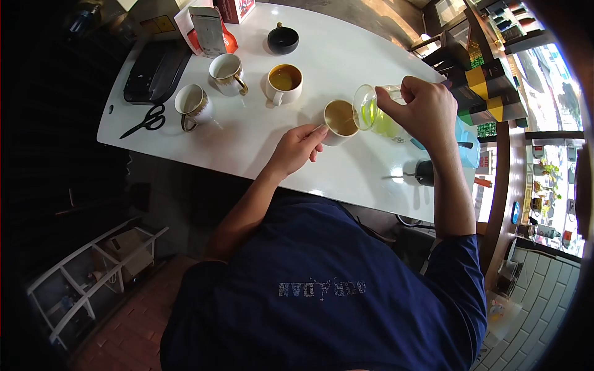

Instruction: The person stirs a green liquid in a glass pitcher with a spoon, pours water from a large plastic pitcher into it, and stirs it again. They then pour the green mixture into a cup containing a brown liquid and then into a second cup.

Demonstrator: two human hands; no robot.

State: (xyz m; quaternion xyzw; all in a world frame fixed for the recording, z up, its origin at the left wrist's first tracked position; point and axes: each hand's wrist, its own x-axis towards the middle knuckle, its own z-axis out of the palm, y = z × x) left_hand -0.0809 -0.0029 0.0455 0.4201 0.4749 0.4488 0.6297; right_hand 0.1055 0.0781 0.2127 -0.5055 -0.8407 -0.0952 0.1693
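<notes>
At the near edge of the bench [247,139], the left hand [298,148] is pinching a cup [340,121]; the right hand [424,111] is gripping a tilted glass [375,113], seemingly pouring.

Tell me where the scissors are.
Head view: the scissors lie near the table's left edge, beside the nearer gold-handled mug, just before the black tray.

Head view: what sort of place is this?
Likely a tea shop or café: a white table with mugs, the right hand tipping a glass pitcher at a cup the left hand steadies, and stacked boxes alongside.
</notes>
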